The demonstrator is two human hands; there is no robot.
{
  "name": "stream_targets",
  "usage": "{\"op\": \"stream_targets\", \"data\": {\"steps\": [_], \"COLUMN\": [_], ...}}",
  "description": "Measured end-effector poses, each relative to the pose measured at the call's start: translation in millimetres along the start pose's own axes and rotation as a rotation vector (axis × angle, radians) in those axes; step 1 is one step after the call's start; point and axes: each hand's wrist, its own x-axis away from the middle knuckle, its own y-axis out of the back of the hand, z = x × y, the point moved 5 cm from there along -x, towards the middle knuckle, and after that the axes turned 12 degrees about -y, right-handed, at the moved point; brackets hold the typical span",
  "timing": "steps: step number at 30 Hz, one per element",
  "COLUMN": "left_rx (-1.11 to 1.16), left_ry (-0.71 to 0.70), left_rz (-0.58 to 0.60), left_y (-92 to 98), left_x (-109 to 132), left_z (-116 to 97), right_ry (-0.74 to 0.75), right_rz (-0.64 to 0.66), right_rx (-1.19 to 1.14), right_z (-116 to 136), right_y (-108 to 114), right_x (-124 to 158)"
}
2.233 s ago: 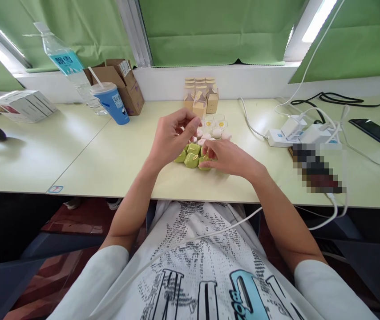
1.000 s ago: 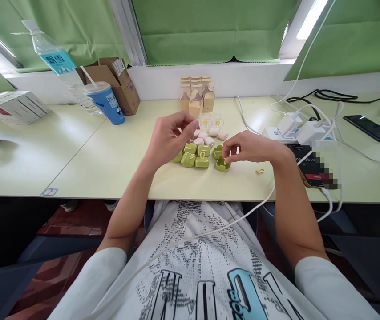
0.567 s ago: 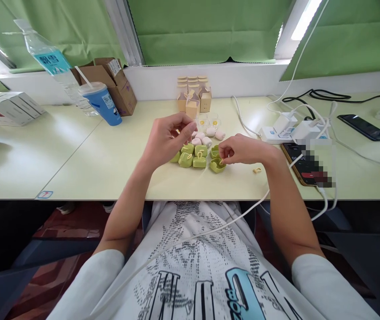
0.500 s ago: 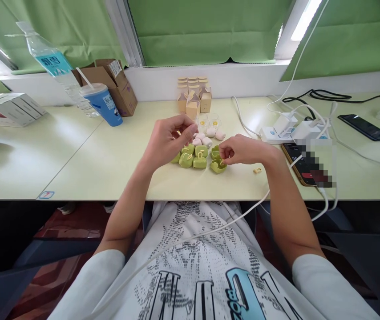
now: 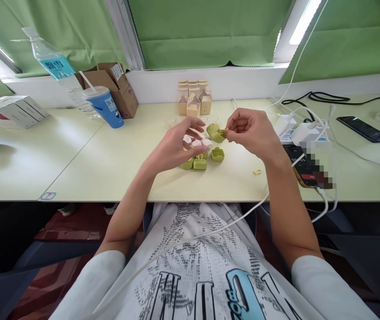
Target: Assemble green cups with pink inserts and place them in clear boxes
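Green plastic shell [image 5: 215, 132], small and rounded, is lifted clear of the pale yellow table [image 5: 110, 164], pinched at its right edge between thumb and fingers of the right hand [image 5: 253, 131]. The left hand [image 5: 173, 149] hovers just beside it with fingers loosely spread and gripping nothing that shows. Under its fingertips lie small pink-and-white pieces [image 5: 196, 142] and a cluster of matching green cases [image 5: 199, 163]. One open green half [image 5: 217, 154] sits slightly apart to the right. A tiny yellow clip [image 5: 257, 171] lies alone nearer the table's front edge.

Bare surface runs wide to the left, as far as the blue paper cup [image 5: 105, 106]. Small tan cardboard boxes [image 5: 194, 100] stand at the back edge against the wall. To the right room is tight: a dark phone [image 5: 298, 164] and white chargers [image 5: 301, 131] with cables lie near the right wrist.
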Motion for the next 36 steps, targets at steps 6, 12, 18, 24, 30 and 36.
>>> {"op": "stream_targets", "data": {"steps": [6, 12, 18, 24, 30, 36], "left_rx": [0.083, 0.177, 0.276, 0.329, 0.290, 0.263], "left_ry": [-0.015, -0.054, -0.056, -0.045, -0.029, -0.042], "left_rz": [-0.052, -0.051, -0.076, -0.023, -0.021, -0.042], "left_y": [-1.1, 3.1, 5.9, 4.7, 6.1, 9.2], "left_x": [-0.3, 0.2, 0.7, 0.1, 0.9, -0.9], "left_z": [-0.6, -1.8, 4.2, 0.6, 0.9, -0.7], "right_ry": [0.060, 0.212, 0.487, 0.717, 0.760, 0.734], "right_rz": [-0.054, -0.035, -0.199, -0.276, -0.315, -0.244], "right_rx": [0.008, 0.300, 0.387, 0.397, 0.462, 0.444], "right_z": [23.2, 40.0, 42.2, 35.5, 38.2, 37.5], "right_y": [-23.2, -31.2, -31.4, -40.1, -44.3, -42.6], "right_x": [17.8, 36.4, 38.9, 37.9, 41.4, 39.3]}}
